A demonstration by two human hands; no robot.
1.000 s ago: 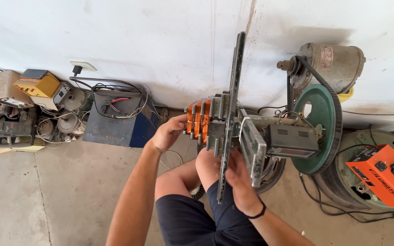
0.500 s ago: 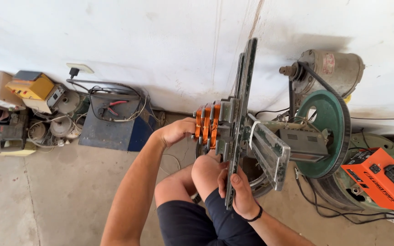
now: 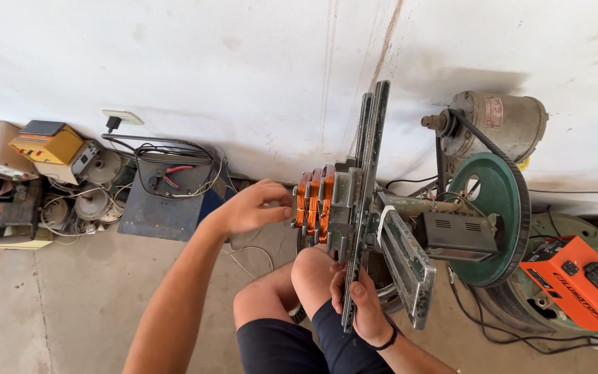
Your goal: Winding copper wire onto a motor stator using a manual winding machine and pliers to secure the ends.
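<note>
Left hand (image 3: 254, 206) curled, fingertips touching the copper coils (image 3: 314, 204) wound on a grey metal former. Right hand (image 3: 363, 312) wrapped around the lower end of the long metal bar (image 3: 366, 194), just below the coils, above a bent bare knee. Right of both hands, green pulley wheel (image 3: 503, 208), belted motor (image 3: 500, 125), orange box (image 3: 579, 291). Left, blue case (image 3: 164, 211) and yellow box (image 3: 46, 144) on concrete floor (image 3: 57, 312) under white wall (image 3: 243, 62).
</note>
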